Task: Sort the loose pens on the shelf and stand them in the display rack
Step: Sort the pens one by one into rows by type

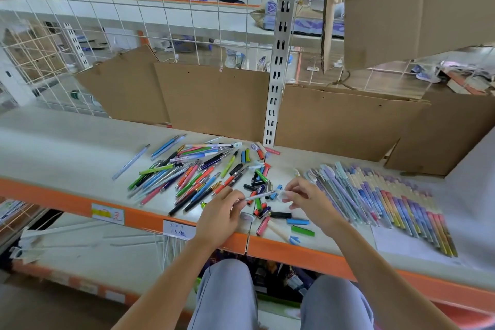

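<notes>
**Two hands on one pen, its length running from 8 to 2 o'clock**

One slim pale pen [257,196] is held just above the front of the shelf [67,142], pinched at its lower end by the curled fingers of the left hand [222,215]. Its long axis is tilted, the low end pointing to about 8 o'clock and the high end to about 2 o'clock. At that high end a small clear cap-like piece [281,194] is pinched by the fingertips of the right hand [308,199]; whether it is seated on the pen or only touching its tip cannot be told.

The heap of loose pens [187,177] lies at about 10 o'clock from the left hand, nearer to that hand than to the other. Scattered caps and short pieces [261,182] lie at 12 o'clock, between and just beyond both hands. A sorted row of pens [388,195], laid side by side, lies at about 3 o'clock from the right hand, which is the nearer one.

No display rack is seen on the shelf. Capping is judged to be the step in hand; for it, the cap would have to be driven along the pen's own axis, toward 8 o'clock, with the left hand held firm against the push.
</notes>
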